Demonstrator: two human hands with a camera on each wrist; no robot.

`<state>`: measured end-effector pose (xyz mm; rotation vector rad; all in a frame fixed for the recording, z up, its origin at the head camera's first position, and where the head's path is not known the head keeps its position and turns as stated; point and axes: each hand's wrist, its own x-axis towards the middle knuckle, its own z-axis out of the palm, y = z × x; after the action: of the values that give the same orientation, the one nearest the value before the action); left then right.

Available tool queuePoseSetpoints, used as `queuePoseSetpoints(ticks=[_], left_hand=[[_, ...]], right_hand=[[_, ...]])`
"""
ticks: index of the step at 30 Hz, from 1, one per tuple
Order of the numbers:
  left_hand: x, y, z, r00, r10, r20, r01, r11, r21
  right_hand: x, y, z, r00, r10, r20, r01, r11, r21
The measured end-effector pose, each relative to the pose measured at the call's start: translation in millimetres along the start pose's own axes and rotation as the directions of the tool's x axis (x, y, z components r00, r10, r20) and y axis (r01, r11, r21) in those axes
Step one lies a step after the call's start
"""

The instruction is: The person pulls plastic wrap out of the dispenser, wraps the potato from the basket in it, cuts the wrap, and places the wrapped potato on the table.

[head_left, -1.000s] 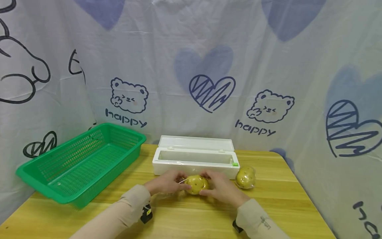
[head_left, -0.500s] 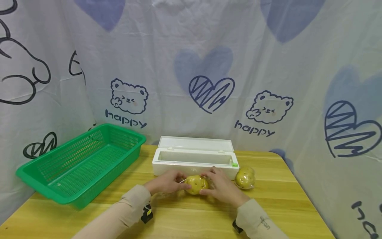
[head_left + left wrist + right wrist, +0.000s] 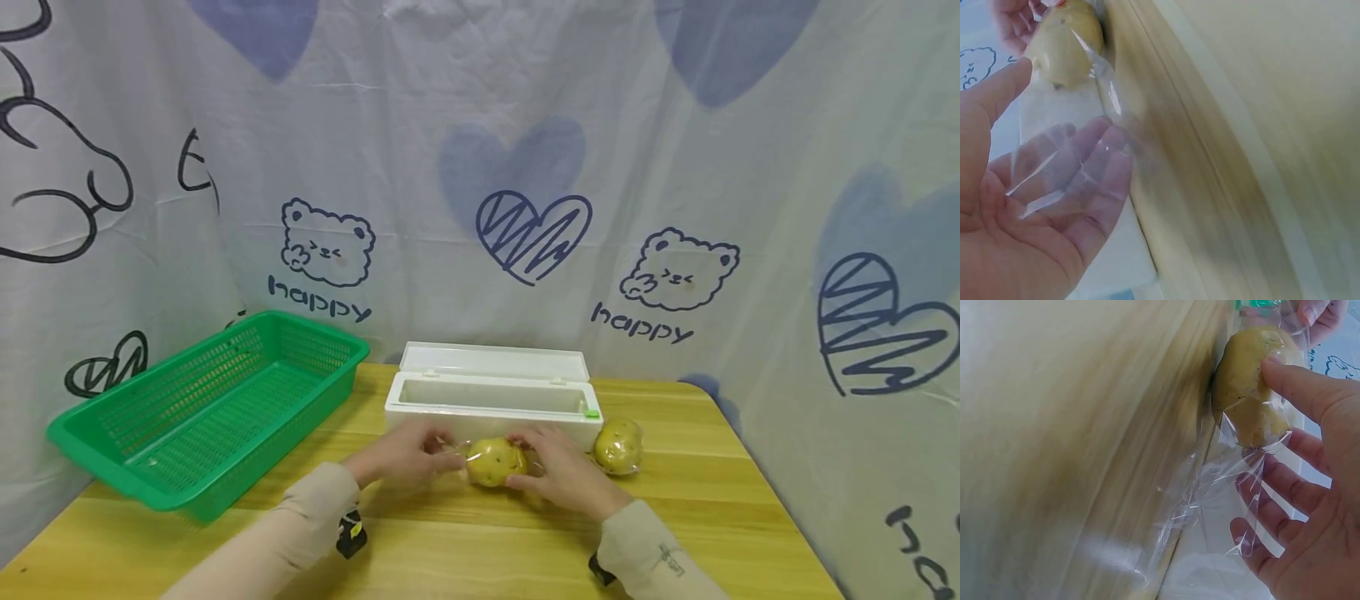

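Observation:
A potato in clear plastic film lies on the table in front of the white box. My right hand holds it from the right, the thumb on its skin and the other fingers at its edge, partly behind film. Loose film trails from this end. My left hand is just left of the potato; in the left wrist view its fingers are loosely bent and spread from the thumb, with clear film lying across them. A second film-wrapped potato rests by the box's right end.
The long white box, its lid raised, stands behind my hands with a small green piece at its right end. A green perforated basket occupies the table's left side. A printed curtain hangs behind.
My left hand has moved slightly left, off the potato's side. The right hand and the potato have hardly moved.

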<state>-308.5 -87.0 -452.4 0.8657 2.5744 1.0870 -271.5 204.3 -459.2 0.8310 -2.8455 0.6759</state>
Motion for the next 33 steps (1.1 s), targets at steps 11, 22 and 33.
queuePoseSetpoints(ticks=[11, 22, 33], left_hand=[[-13.0, -13.5, -13.8, 0.998, 0.054, -0.034, -0.055, 0.997, -0.055], [-17.2, -20.5, -18.1, 0.993, -0.041, -0.108, 0.037, 0.998, -0.043], [-24.7, 16.4, -6.4, 0.909, 0.243, -0.338, -0.109, 0.922, 0.371]], right_hand=[[-3, 2, 1.6, 1.0, 0.005, -0.004, -0.005, 1.0, -0.006], [-5, 4, 4.0, 1.0, -0.007, -0.024, 0.007, 1.0, -0.028], [-8, 2, 1.3, 0.998, -0.023, -0.061, 0.021, 0.999, -0.038]])
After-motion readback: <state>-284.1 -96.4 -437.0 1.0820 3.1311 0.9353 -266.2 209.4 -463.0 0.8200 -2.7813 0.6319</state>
